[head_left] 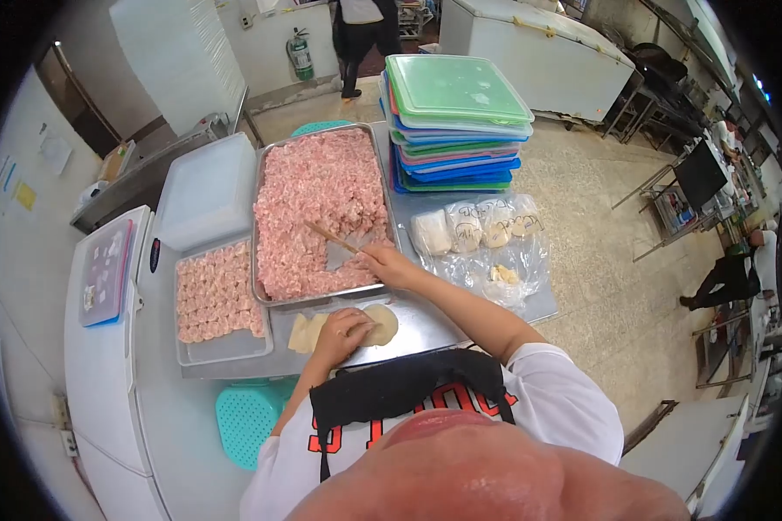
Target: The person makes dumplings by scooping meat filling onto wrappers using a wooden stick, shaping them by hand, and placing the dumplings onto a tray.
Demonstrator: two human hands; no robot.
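My right hand [389, 264] grips a thin wooden spatula [332, 236], its far end reaching over the pink minced meat [321, 174]. The meat fills most of a big metal tray [394, 227], with a scraped patch of bare metal near this hand. Below the tray, my left hand [342, 335] is curled, its fingers closed at the edge of a round dumpling wrapper [381, 325]. More pale wrappers [304, 333] lie overlapped just left of it. Exactly how its fingertips hold the wrapper is partly hidden.
Rows of filled dumplings [221, 293] sit in a shallow tray at left. Stacked lidded containers [457, 122] stand behind right, near bagged wrappers [476, 224] on plastic. A teal stool [245, 425] is below the table. Other people [367, 35] are farther off.
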